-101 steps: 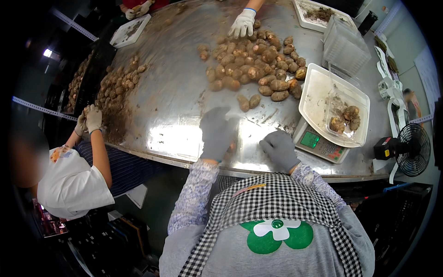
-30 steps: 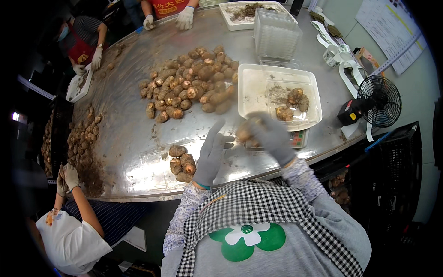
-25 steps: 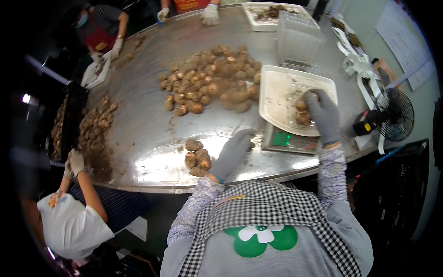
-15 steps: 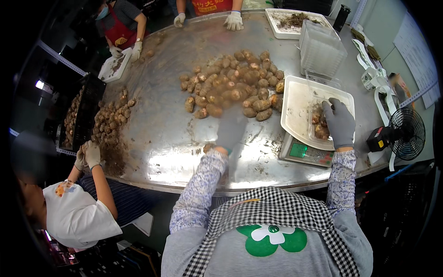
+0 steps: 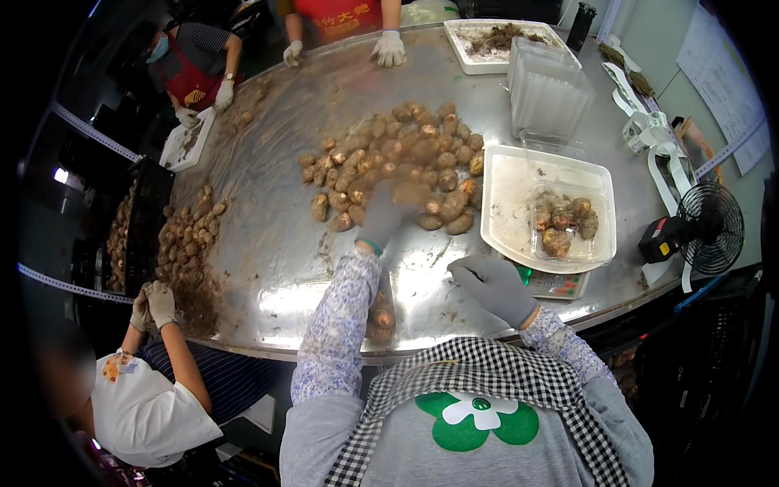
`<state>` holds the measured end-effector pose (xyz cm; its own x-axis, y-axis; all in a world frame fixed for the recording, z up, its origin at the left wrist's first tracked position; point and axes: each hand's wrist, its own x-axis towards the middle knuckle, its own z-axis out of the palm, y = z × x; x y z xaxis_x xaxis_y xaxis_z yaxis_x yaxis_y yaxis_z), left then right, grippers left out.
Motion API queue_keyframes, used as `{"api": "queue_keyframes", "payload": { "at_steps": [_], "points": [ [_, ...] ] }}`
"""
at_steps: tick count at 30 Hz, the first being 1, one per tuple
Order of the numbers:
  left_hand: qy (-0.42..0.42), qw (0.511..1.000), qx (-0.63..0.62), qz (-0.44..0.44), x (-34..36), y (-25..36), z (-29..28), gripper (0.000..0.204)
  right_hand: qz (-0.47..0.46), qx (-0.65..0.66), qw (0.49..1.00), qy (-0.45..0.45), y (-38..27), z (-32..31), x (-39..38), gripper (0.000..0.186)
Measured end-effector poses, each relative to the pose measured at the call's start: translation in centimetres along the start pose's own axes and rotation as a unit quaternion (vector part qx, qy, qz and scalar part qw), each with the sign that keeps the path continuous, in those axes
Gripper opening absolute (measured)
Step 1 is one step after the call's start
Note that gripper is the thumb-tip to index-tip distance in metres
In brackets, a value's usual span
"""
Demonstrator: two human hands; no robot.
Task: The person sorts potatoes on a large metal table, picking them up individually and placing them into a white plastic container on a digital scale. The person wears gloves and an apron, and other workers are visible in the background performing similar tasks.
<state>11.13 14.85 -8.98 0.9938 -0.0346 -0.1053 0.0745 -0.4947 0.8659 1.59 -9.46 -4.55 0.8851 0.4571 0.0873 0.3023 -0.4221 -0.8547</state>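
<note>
A pile of brown, pink-tipped small taros (image 5: 349, 174) lies mid-table. My left hand (image 5: 385, 217), in a grey glove, is at its near edge; motion blurs the fingers, and a blurred taro (image 5: 410, 193) is beside them. Whether it is held I cannot tell. My gloved right hand (image 5: 495, 288) is over the metal table, left of the scale (image 5: 560, 284), fingers stretched out and nothing visible in them. On the scale rests a white tray (image 5: 507, 231) bearing a clear plastic box (image 5: 604, 219) with several taros in it. Another blurred taro (image 5: 381, 316) shows beside my left forearm.
Stacked clear boxes (image 5: 548, 97) stand behind the tray. A second white tray (image 5: 462, 57) holds root scraps. At right are a black fan (image 5: 710, 231) and a label roll (image 5: 645, 130). Gloved co-workers stand across and left, by a black crate (image 5: 146, 227) and more taros (image 5: 191, 235).
My right hand has left the clear box and moved left and nearer to me. My left hand has shifted slightly left and farther in, against the pile. The whole view has shifted a little.
</note>
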Motion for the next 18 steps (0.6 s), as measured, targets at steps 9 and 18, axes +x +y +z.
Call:
{"api": "queue_keyframes", "payload": {
  "at_steps": [9,18],
  "points": [
    [0.022,0.927,-0.373,0.015,-10.3,1.1,2.4,0.069,0.232,0.303,0.924,0.003,1.3,2.6,1.1,0.041],
    [-0.064,0.862,-0.502,0.037,-14.7,3.7,4.0,0.076,0.182,0.332,0.925,0.041,1.1,2.6,0.4,0.041]
  ]
}}
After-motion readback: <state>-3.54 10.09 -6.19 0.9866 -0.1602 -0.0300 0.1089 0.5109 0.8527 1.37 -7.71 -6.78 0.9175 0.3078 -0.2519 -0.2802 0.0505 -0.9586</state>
